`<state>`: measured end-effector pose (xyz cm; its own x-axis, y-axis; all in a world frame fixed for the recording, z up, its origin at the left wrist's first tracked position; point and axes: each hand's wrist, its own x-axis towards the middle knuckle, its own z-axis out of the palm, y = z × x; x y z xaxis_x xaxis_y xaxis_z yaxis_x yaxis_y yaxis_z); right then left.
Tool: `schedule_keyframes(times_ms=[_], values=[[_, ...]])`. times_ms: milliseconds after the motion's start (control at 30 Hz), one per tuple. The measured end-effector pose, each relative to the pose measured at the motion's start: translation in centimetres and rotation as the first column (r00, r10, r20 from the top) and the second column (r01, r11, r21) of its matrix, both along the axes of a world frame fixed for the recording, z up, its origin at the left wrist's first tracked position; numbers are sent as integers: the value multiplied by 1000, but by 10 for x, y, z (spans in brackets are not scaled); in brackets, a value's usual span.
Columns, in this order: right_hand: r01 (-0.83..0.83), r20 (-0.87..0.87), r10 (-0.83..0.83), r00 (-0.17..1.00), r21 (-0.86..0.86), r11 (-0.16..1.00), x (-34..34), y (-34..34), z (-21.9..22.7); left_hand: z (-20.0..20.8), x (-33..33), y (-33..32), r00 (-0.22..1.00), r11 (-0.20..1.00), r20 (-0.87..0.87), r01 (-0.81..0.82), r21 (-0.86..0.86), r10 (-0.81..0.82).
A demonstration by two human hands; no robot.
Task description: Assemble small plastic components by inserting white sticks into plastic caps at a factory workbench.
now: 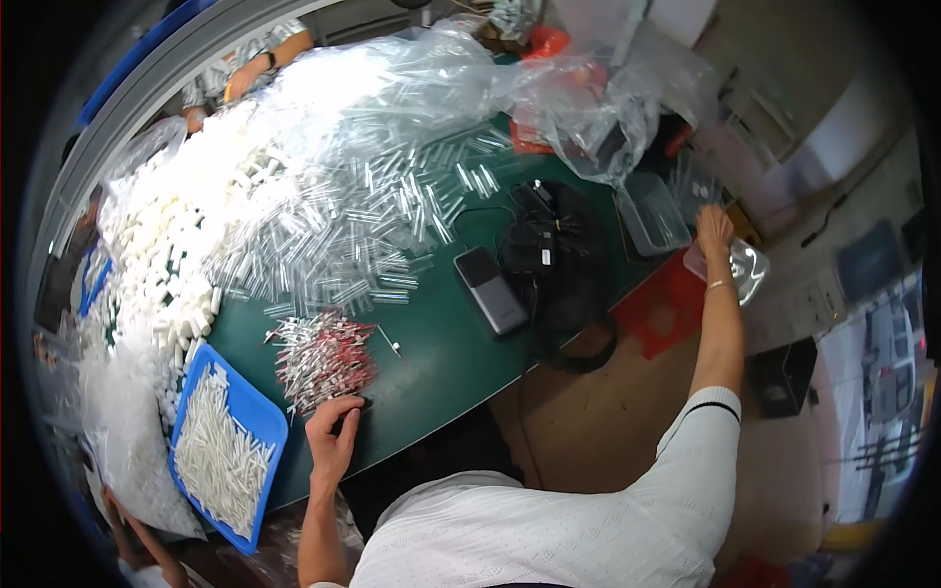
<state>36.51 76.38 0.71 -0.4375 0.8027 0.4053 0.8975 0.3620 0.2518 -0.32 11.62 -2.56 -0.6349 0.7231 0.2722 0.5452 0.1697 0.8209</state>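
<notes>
My left hand [333, 431] is at the table's near edge, beside a heap of small red and white stick-like parts [328, 358]. Its thumb and index finger curl together, with a small dark spot at the fingertips that I cannot make out. Far to the right, my right arm is stretched out and my right hand [716, 232] is beside clear plastic tubs. One clear tub [655, 218] stands left of this hand; another clear container [750, 272] shows beyond the wrist. The right fingers are too small to tell what they touch.
A blue tray [257, 402] of white sticks lies left of the heap. Behind spread clear tubes [323, 225], white cylindrical pieces [162, 235] and plastic bags [392, 78]. A grey power bank [490, 291] and black bag [578, 245] lie centrally. Another person's hand [245, 78] shows at the far left.
</notes>
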Motion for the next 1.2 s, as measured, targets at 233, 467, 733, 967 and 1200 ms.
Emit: schedule_keyframes(times_ms=[233,467,733,967,1200], values=[[-123,94,106,990,196,973,0,-17,43,4,2,-2,999,1000,34,-4,27,3],[-212,205,180,962,142,967,-80,-105,119,0,0,-2,1000,999,23,19,41,-20],[-209,205,213,955,-39,977,-147,-114,89,-3,-2,-5,994,994,80,61,89,-68],[-171,27,179,984,-176,969,-140,-125,78,0,-3,-9,992,997,108,51,62,-57],[-174,-13,176,984,-209,962,-103,-148,67,1,-4,-6,992,998,115,43,53,-49]])
